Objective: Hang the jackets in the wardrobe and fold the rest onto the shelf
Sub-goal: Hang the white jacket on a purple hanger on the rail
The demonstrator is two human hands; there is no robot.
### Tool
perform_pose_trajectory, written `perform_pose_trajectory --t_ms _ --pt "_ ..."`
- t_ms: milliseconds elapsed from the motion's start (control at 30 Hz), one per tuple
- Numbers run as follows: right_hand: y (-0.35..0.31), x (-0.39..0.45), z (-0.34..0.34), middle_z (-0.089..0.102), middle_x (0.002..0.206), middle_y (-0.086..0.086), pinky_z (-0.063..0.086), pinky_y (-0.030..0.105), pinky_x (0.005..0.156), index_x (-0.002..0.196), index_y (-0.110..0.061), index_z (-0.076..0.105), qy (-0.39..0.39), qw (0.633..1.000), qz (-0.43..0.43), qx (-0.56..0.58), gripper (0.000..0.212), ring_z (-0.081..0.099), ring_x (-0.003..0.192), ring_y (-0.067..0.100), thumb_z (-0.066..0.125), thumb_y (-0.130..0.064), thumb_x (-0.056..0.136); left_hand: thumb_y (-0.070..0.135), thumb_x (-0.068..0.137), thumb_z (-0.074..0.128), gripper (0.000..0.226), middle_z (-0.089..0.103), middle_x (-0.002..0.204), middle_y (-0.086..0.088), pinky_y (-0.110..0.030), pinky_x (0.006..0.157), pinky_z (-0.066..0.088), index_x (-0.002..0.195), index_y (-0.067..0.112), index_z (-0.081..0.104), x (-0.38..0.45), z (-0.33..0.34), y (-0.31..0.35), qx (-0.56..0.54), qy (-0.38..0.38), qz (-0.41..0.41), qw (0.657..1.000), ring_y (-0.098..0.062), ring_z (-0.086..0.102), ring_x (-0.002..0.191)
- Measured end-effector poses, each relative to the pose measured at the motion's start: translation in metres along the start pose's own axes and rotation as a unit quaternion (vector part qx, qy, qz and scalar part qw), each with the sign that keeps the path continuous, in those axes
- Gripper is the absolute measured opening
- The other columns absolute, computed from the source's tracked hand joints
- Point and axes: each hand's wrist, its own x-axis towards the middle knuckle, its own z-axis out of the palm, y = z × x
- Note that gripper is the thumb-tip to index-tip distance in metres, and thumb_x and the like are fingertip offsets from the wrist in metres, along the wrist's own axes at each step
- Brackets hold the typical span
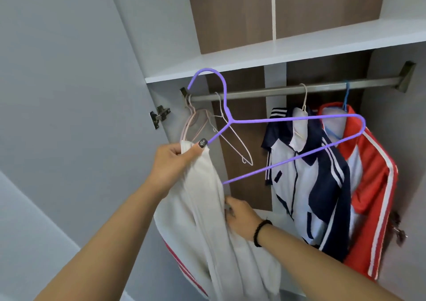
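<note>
My left hand (175, 162) grips the top of a white jacket (207, 220) with red side stripes, together with one arm of a purple hanger (288, 120). The hanger's left end sits inside the jacket; its hook points up near the grey rail (265, 92). My right hand (239, 217), with a black bead bracelet on the wrist, grips the jacket's fabric lower down. A navy-and-white jacket (306, 180) and a red-and-white jacket (373, 185) hang on the rail to the right.
Two empty pale hangers (232, 139) hang at the rail's left end, right behind the purple hanger. A white shelf (276, 54) runs above the rail. The open wardrobe door (69, 81) stands at the left with a hinge (159, 116).
</note>
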Motion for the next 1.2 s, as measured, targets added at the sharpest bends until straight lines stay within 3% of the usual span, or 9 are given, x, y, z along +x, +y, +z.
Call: perform_pose_trajectory --t_ms 100,200,333,533,700,900,1033,1133,1200 --pt "-0.001 0.011 0.016 0.068 0.113 0.005 0.048 0.026 0.097 0.119 -0.002 0.063 -0.074 0.997 -0.023 -0.005 0.031 0.062 0.105 0.011 0.048 0.005 0.092 0.035 0.076 0.074 0.032 0.064 0.052 0.001 -0.018 0.046 0.043 0.05 0.017 0.069 -0.003 -0.019 0.003 -0.045 0.014 -0.024 0.999 -0.01 0.057 0.045" --pt "-0.003 0.019 0.027 0.064 0.079 0.003 0.048 0.016 0.065 0.105 0.014 0.063 -0.129 0.991 -0.03 0.002 0.026 0.059 0.07 0.01 0.041 0.004 0.095 0.029 0.082 0.073 0.032 0.063 0.052 -0.003 -0.023 0.049 0.045 0.058 0.009 0.064 0.001 -0.033 0.003 -0.068 0.051 -0.041 0.996 -0.014 0.057 0.044" --pt "-0.016 0.034 0.022 0.048 0.049 -0.024 0.036 0.007 0.056 0.06 -0.023 0.043 -0.117 0.993 -0.01 0.018 0.049 0.046 0.048 -0.009 0.032 -0.001 0.102 0.024 0.085 0.072 0.035 0.066 0.054 -0.003 -0.02 0.046 0.048 0.051 0.015 0.069 0.009 -0.035 0.003 -0.072 0.047 -0.041 0.995 -0.014 0.06 0.044" --pt "-0.019 0.044 0.025 0.051 0.071 -0.018 0.039 -0.001 0.056 0.074 -0.039 0.047 -0.096 0.994 0.022 0.057 0.047 0.052 0.057 -0.022 0.049 0.004 0.093 0.02 0.085 0.071 0.037 0.067 0.052 -0.002 -0.018 0.044 0.047 0.049 0.018 0.072 0.017 -0.032 -0.004 -0.08 0.023 -0.042 0.996 -0.012 0.061 0.043" --pt "0.014 0.037 -0.001 0.05 0.073 -0.004 0.041 0.022 0.06 0.065 -0.015 0.057 -0.04 0.995 0.055 -0.076 0.018 0.052 0.069 0.016 0.06 -0.005 0.079 0.032 0.081 0.074 0.035 0.066 0.054 -0.004 -0.019 0.045 0.046 0.051 0.016 0.068 0.027 -0.054 -0.01 -0.06 0.02 -0.041 0.997 -0.014 0.059 0.044" --pt "0.039 0.039 -0.045 0.046 0.073 -0.006 0.045 0.034 0.066 0.074 -0.006 0.06 0.012 0.984 0.056 -0.167 0.006 0.056 0.077 0.025 0.055 -0.003 0.074 0.051 0.061 0.072 0.045 0.06 0.056 -0.011 -0.022 0.047 0.04 0.055 0.007 0.065 0.027 -0.094 -0.033 -0.023 0.043 -0.044 0.998 -0.017 0.053 0.047" --pt "0.049 0.036 -0.081 0.055 0.071 -0.002 0.047 0.031 0.065 0.067 -0.024 0.064 0.055 0.988 0.065 -0.13 0.033 0.057 0.072 0.021 0.057 0.007 0.075 0.056 0.065 0.073 0.059 0.046 0.057 -0.01 -0.025 0.049 0.029 0.055 0.001 0.055 0.027 -0.114 -0.046 0.032 0.047 -0.022 0.998 -0.017 0.04 0.053" --pt "0.051 0.032 -0.099 0.065 0.077 0.009 0.052 0.038 0.077 0.084 -0.006 0.072 0.037 0.992 0.065 -0.105 0.005 0.06 0.071 0.017 0.069 -0.002 0.081 0.055 0.067 0.077 0.066 0.044 0.054 -0.007 -0.023 0.047 0.027 0.058 -0.006 0.054 0.028 -0.123 -0.052 0.055 0.047 -0.007 0.997 -0.015 0.036 0.049" --pt "0.05 0.026 -0.103 0.061 0.066 0.004 0.053 0.034 0.063 0.077 -0.002 0.068 0.03 0.992 0.086 -0.085 0.02 0.054 0.054 0.007 0.079 -0.018 0.077 0.047 0.075 0.073 0.056 0.043 0.051 -0.003 -0.018 0.04 0.026 0.055 -0.003 0.056 0.03 -0.125 -0.054 0.065 0.063 -0.002 0.996 -0.012 0.034 0.044"
